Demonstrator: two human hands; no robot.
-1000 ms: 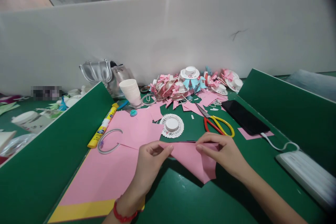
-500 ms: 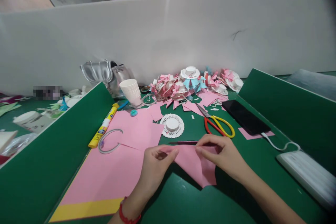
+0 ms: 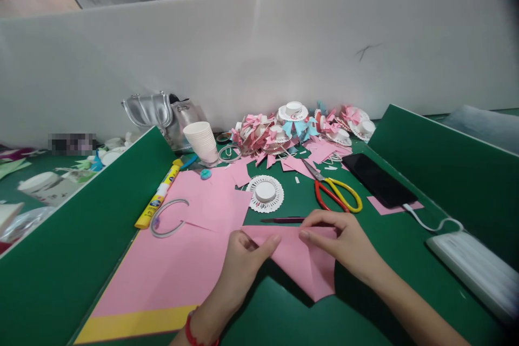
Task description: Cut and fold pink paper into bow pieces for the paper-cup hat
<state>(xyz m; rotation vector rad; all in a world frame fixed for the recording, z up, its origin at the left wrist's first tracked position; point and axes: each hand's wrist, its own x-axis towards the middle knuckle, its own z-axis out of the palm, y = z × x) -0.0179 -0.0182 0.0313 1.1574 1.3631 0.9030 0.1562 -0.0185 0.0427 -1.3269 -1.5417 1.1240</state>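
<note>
Between my two hands is a piece of pink paper [image 3: 302,259], creased and pointed at its lower edge. My left hand [image 3: 245,259], with a red bracelet on the wrist, pinches its left side between thumb and fingers. At the upper right part of the sheet, my right hand [image 3: 338,238] grips it with thumb on top. Just beyond the paper lies a dark slim tool, perhaps tweezers [image 3: 283,220]. A white fringed paper piece with a raised round middle [image 3: 265,192] rests past that. Scissors [image 3: 336,192] with red and yellow handles lie beyond my right hand.
Larger pink sheets [image 3: 178,270], a glue stick [image 3: 159,194] and a grey ring [image 3: 168,218] are on the left. Stacked paper cups [image 3: 200,140] and a pile of pink paper crafts [image 3: 259,138] stand behind. A phone [image 3: 379,181] charges at right between green dividers [image 3: 454,167].
My left hand has shifted its hold, its thumb now lying further over the paper's face. The sheet's lower point sits slightly lower and nearer me. My right hand keeps its grip.
</note>
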